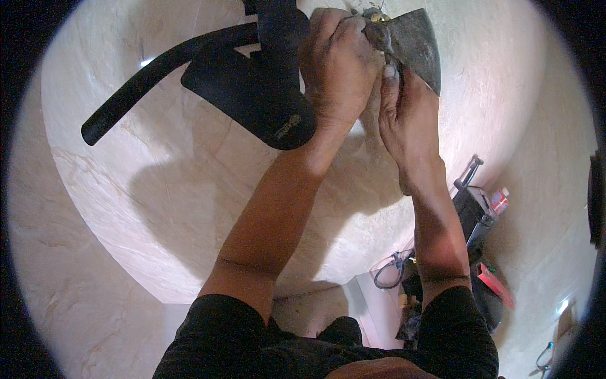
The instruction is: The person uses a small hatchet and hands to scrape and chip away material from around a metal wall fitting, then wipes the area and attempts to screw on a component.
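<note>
In the upper middle, my left hand (338, 66) is closed with its fingers curled against the marbled wall. What it grips, if anything, is hidden. Right beside it, my right hand (410, 117) has its thumb raised and its fingers behind a dirty grey, fan-shaped flat piece (416, 47) that looks like a scraper blade. A small brass-coloured fitting (379, 19) shows between the left fingertips and this piece. Left of my hands a black wall fixture (252, 95) sticks out, with a rounded plate and a long curved bar (145, 72). It partly overlaps my left wrist.
At the lower right is a black tool bag (470, 211) with tools, a red-and-white packet (499, 201) and a flat red piece (495, 285). A thin dark cable (386, 273) loops beside it. Beige marbled wall (208, 183) surrounds the working spot.
</note>
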`<action>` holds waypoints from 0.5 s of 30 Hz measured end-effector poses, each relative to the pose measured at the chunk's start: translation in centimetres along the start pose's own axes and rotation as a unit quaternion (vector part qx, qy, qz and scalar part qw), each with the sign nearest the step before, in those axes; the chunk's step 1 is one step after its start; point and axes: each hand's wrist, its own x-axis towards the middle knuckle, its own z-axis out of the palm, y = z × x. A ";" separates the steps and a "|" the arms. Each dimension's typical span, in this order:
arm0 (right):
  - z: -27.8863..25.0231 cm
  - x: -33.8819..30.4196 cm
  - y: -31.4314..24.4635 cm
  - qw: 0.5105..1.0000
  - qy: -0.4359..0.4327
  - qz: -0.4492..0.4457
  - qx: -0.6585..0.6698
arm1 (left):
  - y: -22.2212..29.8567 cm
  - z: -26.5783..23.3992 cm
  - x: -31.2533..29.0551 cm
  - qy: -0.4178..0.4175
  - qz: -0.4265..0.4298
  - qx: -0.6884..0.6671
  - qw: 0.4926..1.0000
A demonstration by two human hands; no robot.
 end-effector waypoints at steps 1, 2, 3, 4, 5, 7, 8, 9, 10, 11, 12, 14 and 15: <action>0.1 -0.1 0.0 1.000 0.006 0.017 0.000 | 0.1 -0.3 -0.2 0.001 -0.003 -0.001 1.000; 0.3 -0.2 0.1 0.999 0.012 0.034 0.001 | 0.1 -0.5 -0.4 0.008 -0.010 0.010 1.000; 0.5 -0.5 0.3 0.999 0.011 0.031 -0.004 | 0.2 -0.7 -0.4 0.018 -0.016 0.018 1.000; 0.8 -1.2 0.6 0.999 0.050 0.011 -0.015 | 0.3 -0.9 -0.5 0.022 -0.018 0.015 0.999; 1.0 -1.6 0.8 0.998 0.057 0.014 -0.022 | 0.3 -1.3 -0.7 0.003 0.001 0.009 1.000; 1.4 -2.1 0.7 0.997 0.073 0.017 -0.031 | 0.2 -2.8 -0.3 -0.032 0.045 0.000 0.998; 1.6 -1.9 0.7 0.997 0.073 0.004 -0.020 | 0.1 -3.6 0.0 -0.109 0.003 -0.010 0.994; 1.8 -1.8 0.8 0.997 0.071 -0.010 -0.010 | -0.1 -3.4 0.1 -0.104 0.002 -0.013 0.995; 1.9 -1.8 0.8 0.997 0.069 -0.016 -0.023 | -0.2 -3.1 0.2 -0.099 0.010 -0.066 0.993; 2.0 -1.7 0.8 0.997 0.068 -0.024 -0.037 | -0.5 -2.8 0.4 -0.094 0.019 -0.118 0.988; 1.8 -1.7 0.6 0.999 0.028 0.018 -0.022 | -0.5 -2.7 0.6 -0.094 0.037 -0.140 0.985; 1.5 -1.3 0.6 0.998 -0.013 0.057 -0.014 | 0.1 -2.9 0.4 -0.137 0.016 -0.163 0.977; 1.6 -0.9 0.4 0.998 -0.022 0.052 -0.019 | -0.3 -3.0 0.2 -0.100 0.047 -0.094 0.989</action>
